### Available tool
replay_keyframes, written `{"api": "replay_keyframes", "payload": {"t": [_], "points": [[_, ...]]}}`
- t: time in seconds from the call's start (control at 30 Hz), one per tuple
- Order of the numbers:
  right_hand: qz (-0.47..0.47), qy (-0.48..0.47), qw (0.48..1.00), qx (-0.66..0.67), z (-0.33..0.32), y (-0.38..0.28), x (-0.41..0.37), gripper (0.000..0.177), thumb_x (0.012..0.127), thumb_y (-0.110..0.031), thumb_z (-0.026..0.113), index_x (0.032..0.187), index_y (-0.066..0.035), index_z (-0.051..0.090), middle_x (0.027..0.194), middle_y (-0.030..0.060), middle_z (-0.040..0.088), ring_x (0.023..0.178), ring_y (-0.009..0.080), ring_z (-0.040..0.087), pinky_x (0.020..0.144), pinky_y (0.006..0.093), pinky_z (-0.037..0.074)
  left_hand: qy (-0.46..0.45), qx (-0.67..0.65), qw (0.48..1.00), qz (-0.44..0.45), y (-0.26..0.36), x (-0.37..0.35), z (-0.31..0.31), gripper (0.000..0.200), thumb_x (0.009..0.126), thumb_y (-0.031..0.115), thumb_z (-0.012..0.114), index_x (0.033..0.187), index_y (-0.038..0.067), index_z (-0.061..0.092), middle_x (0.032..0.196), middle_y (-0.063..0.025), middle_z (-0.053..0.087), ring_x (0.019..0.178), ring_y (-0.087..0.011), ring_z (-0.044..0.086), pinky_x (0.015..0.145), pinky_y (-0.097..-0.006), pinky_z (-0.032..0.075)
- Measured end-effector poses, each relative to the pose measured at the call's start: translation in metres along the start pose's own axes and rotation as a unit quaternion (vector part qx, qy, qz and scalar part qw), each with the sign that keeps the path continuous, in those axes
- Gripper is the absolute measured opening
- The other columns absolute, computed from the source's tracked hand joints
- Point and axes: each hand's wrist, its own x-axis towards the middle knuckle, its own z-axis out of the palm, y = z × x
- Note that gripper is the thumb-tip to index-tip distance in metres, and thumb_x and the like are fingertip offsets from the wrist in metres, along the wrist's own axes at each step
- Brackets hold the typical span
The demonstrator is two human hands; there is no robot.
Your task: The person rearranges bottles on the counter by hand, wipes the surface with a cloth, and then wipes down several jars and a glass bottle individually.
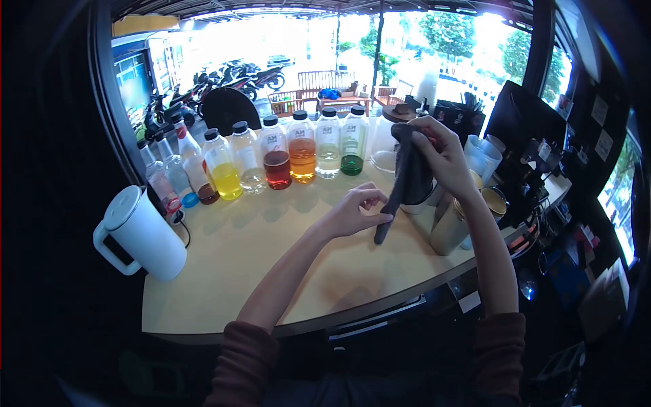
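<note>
A dark grey cloth [405, 163] hangs folded above the right part of the counter. My right hand [444, 154] pinches its top edge between thumb and fingers. Lower down, my left hand [354, 211] grips the cloth's left edge with thumb and fingertips, and a narrow end dangles below. Behind the cloth, a white container [415, 207] is mostly covered. Close to my right forearm stands a beige canister [447, 229], partly hidden by the arm.
Bottles of coloured liquid, among them a yellow one [226, 178] and a red one [277, 168], line the back of the wooden counter [251, 271]. A white jug [144, 234] stands at the left. Clear cups [483, 154] and a dark monitor [525, 122] are at the right.
</note>
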Motion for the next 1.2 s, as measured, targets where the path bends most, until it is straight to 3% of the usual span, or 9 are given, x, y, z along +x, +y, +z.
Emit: {"api": "replay_keyframes", "payload": {"t": [0.1,0.23,0.33,0.4,0.53,0.67,0.77,1.0,1.2], "points": [[0.012,0.007,1.0,0.001,-0.009,0.01,-0.002,0.017,0.093,-0.01,0.058,0.107,-0.001,0.057,0.096,0.0017,0.06,0.09,0.0042,0.053,0.078,0.0215,0.045,0.027,0.03,0.993,0.115,-0.012,-0.003,0.008,0.029,0.079,0.017,0.073,0.101,0.006,0.056,0.101,-0.0042,0.056,0.101,-0.0107,0.052,0.088,-0.0306,0.043],[0.014,0.008,0.999,0.032,-0.021,0.027,-0.002,0.018,0.09,-0.009,0.062,0.106,-0.002,0.058,0.097,0.0017,0.059,0.092,0.005,0.053,0.079,0.0216,0.044,-0.039,-0.279,0.957,-0.064,-0.017,-0.02,0.005,0.042,0.08,0.013,0.071,0.115,0.005,0.048,0.105,-0.0046,0.06,0.103,-0.0121,0.057,0.091,-0.028,0.045],[0.004,0.035,0.999,0.001,-0.026,0.037,0.002,0.018,0.088,-0.006,0.062,0.105,-0.003,0.057,0.096,0.0012,0.058,0.091,0.005,0.053,0.079,0.0214,0.044,-0.024,-0.185,0.977,-0.104,-0.029,-0.021,-0.001,0.034,0.081,0.011,0.069,0.111,0.004,0.054,0.092,-0.0043,0.064,0.09,-0.0102,0.061,0.081,-0.0265,0.048],[0.015,0.057,0.998,0.005,-0.038,0.043,0.006,0.018,0.087,-0.004,0.062,0.104,-0.003,0.057,0.096,0.0012,0.057,0.09,0.0052,0.053,0.079,0.021,0.044,0.071,0.088,0.98,-0.164,-0.043,-0.006,-0.017,0.022,0.085,0.009,0.065,0.105,0.003,0.06,0.093,-0.0038,0.065,0.091,-0.006,0.06,0.079,-0.024,0.048],[-0.065,0.095,0.993,0.03,-0.052,0.053,0.0,0.02,0.082,0.002,0.063,0.1,-0.004,0.059,0.095,-0.0001,0.057,0.088,0.006,0.054,0.078,0.0202,0.043,0.22,0.148,0.963,-0.041,-0.047,0.01,-0.041,0.025,0.081,0.008,0.064,0.106,0.003,0.062,0.096,-0.0125,0.066,0.095,-0.0213,0.064,0.084,-0.0326,0.048],[0.072,-0.208,0.972,-0.085,-0.043,0.055,-0.05,0.025,0.071,-0.01,0.074,0.095,-0.005,0.066,0.102,0.0032,0.06,0.088,0.0103,0.057,0.08,0.0267,0.045,0.14,0.26,0.954,-0.048,-0.077,-0.017,-0.06,0.033,0.079,0.006,0.062,0.112,0.004,0.06,0.112,-0.0163,0.062,0.109,-0.0305,0.058,0.094,-0.0391,0.045],[0.13,-0.367,0.909,-0.149,-0.004,0.096,-0.089,0.055,0.076,-0.025,0.076,0.122,-0.003,0.057,0.131,0.0174,0.051,0.122,0.0306,0.049,0.102,0.036,0.041,0.134,0.255,0.951,-0.116,-0.085,-0.062,-0.064,0.036,0.079,0.006,0.062,0.115,0.005,0.058,0.114,-0.0155,0.061,0.112,-0.0317,0.056,0.096,-0.0396,0.044],[0.169,-0.24,0.866,-0.406,0.112,0.245,-0.113,0.073,0.093,-0.053,0.038,0.147,-0.007,0.021,0.153,0.019,0.017,0.14,0.0411,0.017,0.108,0.0649,0.011,0.258,0.151,0.922,-0.247,-0.044,-0.173,-0.051,0.03,0.085,0.011,0.062,0.114,0.004,0.058,0.112,-0.011,0.063,0.108,-0.0244,0.06,0.093,-0.0365,0.046],[0.027,-0.281,0.898,-0.337,0.229,0.243,-0.056,0.073,0.093,-0.052,0.039,0.145,-0.002,0.025,0.152,0.0204,0.02,0.138,0.0437,0.02,0.111,0.0602,0.009,0.385,0.124,0.877,-0.261,-0.018,-0.207,-0.033,0.025,0.085,0.006,0.061,0.109,0.003,0.059,0.107,-0.0094,0.065,0.102,-0.0203,0.062,0.088,-0.0326,0.048]]}}
